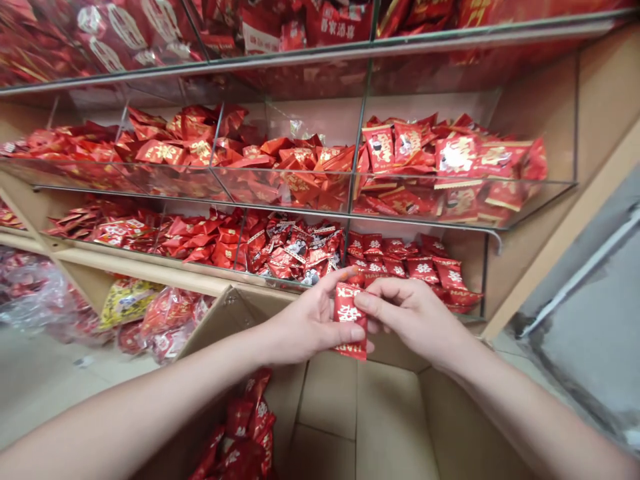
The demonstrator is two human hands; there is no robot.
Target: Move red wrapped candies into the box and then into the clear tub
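Bare forearms (185, 400) converge — red packet (345, 308) pinched between both hands (311, 320).

The packet (345, 310) is a small, flat, rectangular red wrapper with a glossy finish. White characters occupy the middle of its face; pale lettering runs across the upper and lower end strips and is partly covered. The long axis stands near vertical, printed face toward the viewer. The left hand (315, 321) grips it with the thumb across the lower face; the right hand (407, 310) pinches the upper right edge.
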